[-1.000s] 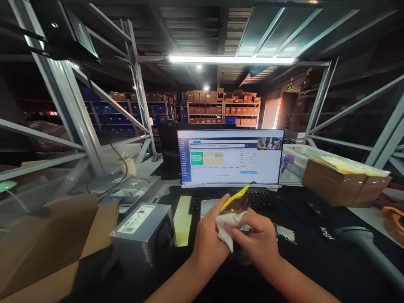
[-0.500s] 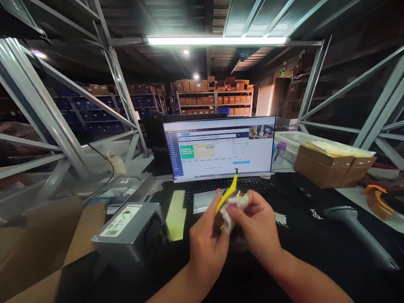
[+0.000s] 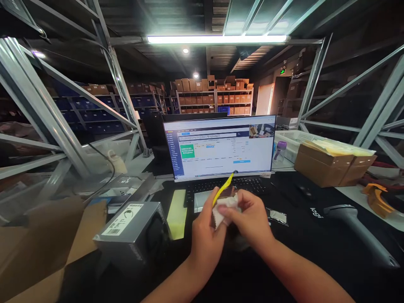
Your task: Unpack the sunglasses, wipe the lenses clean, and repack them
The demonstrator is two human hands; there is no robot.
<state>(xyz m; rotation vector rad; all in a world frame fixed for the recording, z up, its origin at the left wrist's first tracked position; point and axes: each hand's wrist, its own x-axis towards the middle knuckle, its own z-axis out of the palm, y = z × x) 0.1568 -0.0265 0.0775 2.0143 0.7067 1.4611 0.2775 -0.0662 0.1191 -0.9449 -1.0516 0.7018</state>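
My left hand (image 3: 206, 229) is closed around what look like yellow-framed glasses (image 3: 224, 187). One slim yellow arm with a dark tip points up toward the monitor, and a brownish see-through part shows beside it. The rest is hidden by my fingers and a crumpled white cloth (image 3: 225, 210). My right hand (image 3: 252, 214) pinches that cloth, thumb pressing it against the glasses. Just right of my right hand lies a small clear packet with something white in it (image 3: 278, 216).
Left are a grey box (image 3: 132, 227) with a white label, a pale yellow strip (image 3: 176, 214) and an open cardboard box (image 3: 85, 231). A lit monitor (image 3: 221, 147) stands behind a keyboard (image 3: 249, 185). Right are a barcode scanner (image 3: 356, 231), a mouse (image 3: 303, 191) and brown cartons (image 3: 325, 168).
Both hands have shifted slightly left and down with the glasses. The yellow arm leans more to the right, and the cloth lies flatter under my right thumb. Part of the monitor display has changed.
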